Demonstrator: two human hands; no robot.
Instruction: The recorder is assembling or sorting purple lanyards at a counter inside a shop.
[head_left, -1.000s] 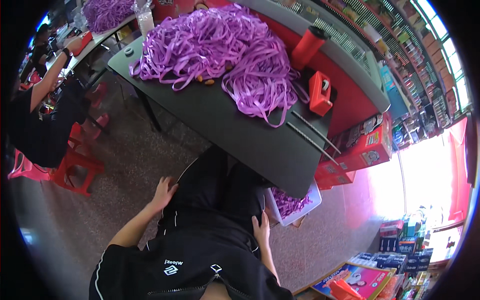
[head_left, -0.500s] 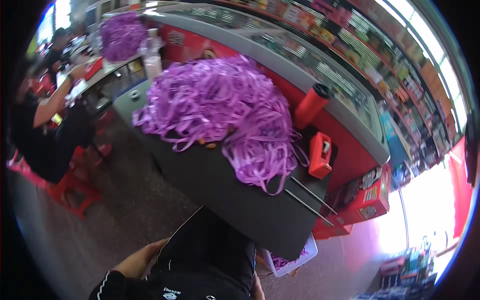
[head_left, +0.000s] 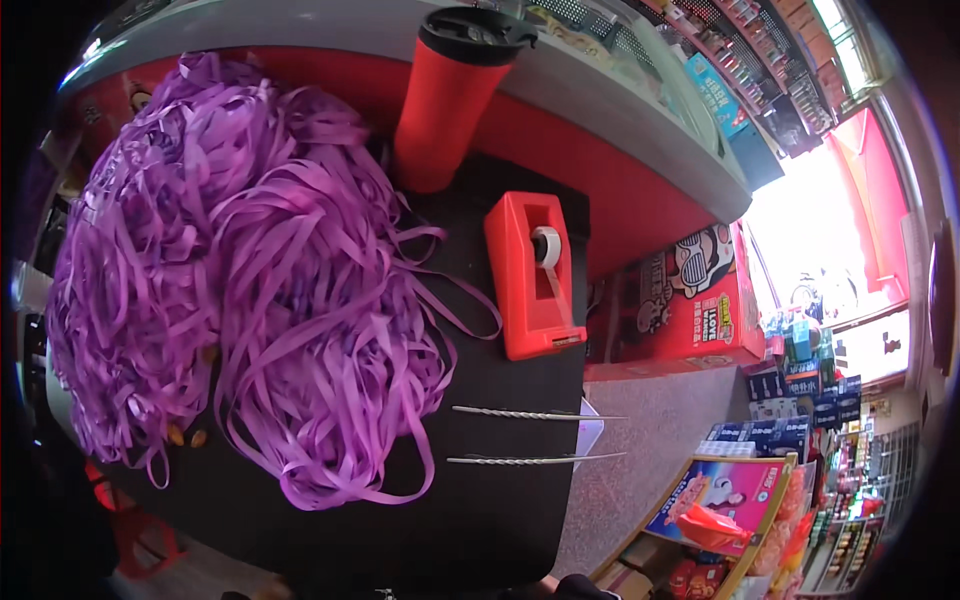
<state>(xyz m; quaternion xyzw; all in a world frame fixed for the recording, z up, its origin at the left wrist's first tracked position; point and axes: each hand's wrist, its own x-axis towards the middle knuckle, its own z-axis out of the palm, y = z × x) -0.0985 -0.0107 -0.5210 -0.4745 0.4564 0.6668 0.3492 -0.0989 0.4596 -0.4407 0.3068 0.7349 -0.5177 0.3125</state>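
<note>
Printed lettering stands on the red carton point(head_left: 685, 310), blue panel point(head_left: 718, 95) and pink poster point(head_left: 745, 495).

Big heap of purple ribbon point(head_left: 320, 280) fills L half of frame, on dark tabletop point(head_left: 490, 525); one loop trails toward red tape dispenser point(head_left: 515, 290) w/ white roll point(head_left: 549, 246), just R of ctr. Red tumbler point(head_left: 445, 115) w/ blk lid stands upper ctr. 2 thin metal rods point(head_left: 500, 412) lie approx. parallel, lower ctr, tips past tabletop edge. Red carton point(head_left: 650, 340) at R. Bit of R hand point(head_left: 546, 586) at btm edge, mostly cut off.
</note>
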